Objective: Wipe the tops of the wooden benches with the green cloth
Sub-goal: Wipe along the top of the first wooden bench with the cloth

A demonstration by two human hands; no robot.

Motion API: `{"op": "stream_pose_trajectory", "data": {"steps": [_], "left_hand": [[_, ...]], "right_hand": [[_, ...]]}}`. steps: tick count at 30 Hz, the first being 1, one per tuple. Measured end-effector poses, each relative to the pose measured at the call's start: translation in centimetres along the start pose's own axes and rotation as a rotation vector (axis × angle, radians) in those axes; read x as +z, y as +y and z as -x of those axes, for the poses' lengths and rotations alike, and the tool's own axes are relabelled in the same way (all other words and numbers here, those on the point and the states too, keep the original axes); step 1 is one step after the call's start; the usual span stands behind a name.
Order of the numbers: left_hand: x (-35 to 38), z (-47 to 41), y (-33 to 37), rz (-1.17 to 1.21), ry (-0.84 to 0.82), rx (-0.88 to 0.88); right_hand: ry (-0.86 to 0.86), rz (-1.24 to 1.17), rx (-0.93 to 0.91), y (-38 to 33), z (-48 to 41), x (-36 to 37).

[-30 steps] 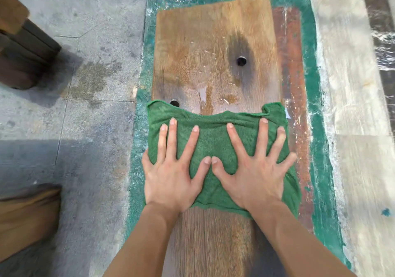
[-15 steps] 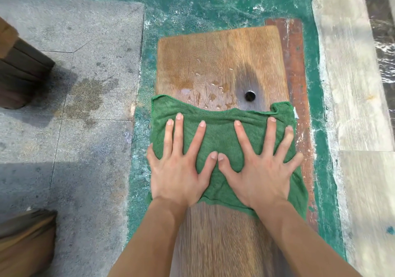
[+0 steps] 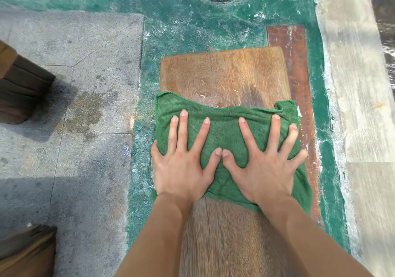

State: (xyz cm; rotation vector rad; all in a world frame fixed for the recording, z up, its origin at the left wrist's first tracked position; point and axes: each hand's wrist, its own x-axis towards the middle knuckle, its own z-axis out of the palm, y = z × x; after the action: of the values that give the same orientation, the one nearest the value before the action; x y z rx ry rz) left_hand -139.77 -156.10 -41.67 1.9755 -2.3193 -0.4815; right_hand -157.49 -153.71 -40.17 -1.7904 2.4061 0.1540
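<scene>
A green cloth (image 3: pixel 226 135) lies spread flat across the tabletop (image 3: pixel 224 73) of a wooden bench, covering its full width, with its right edge hanging a little over the side. Both hands press down on it, palms flat. The left hand (image 3: pixel 181 167) sits on the cloth's left half and the right hand (image 3: pixel 265 170) on its right half, their thumb tips touching at the middle. The fingers (image 3: pixel 183 127) of both hands are splayed wide and straight, gripping nothing, only pressing the cloth against the wood. Beyond the cloth, the far end of the bench top is bare, with a few small water drops and a darker damp streak just ahead of the cloth's front edge. The bench stands over green painted floor (image 3: pixel 203 26), with grey paving slabs (image 3: pixel 74 41) to the left and a reddish-brown plank (image 3: pixel 297 63) just beside its right edge.
</scene>
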Motion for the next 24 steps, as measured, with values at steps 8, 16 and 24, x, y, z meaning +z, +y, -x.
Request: {"op": "stream_pose_trajectory", "data": {"steps": [8,16,24], "left_hand": [[0.0,-1.8,1.7,-0.041,-0.023,-0.022],[-0.4,-3.2,2.0,-0.089,-0.030,-0.041],[-0.5,-5.1,2.0,-0.098,-0.019,-0.047]], "right_hand": [[-0.024,-0.020,-0.007,1.4,-2.1,0.4],[-0.020,-0.096,-0.040,1.5,-3.9,0.4],[-0.006,-0.109,-0.059,1.5,-6.2,0.3]]}}
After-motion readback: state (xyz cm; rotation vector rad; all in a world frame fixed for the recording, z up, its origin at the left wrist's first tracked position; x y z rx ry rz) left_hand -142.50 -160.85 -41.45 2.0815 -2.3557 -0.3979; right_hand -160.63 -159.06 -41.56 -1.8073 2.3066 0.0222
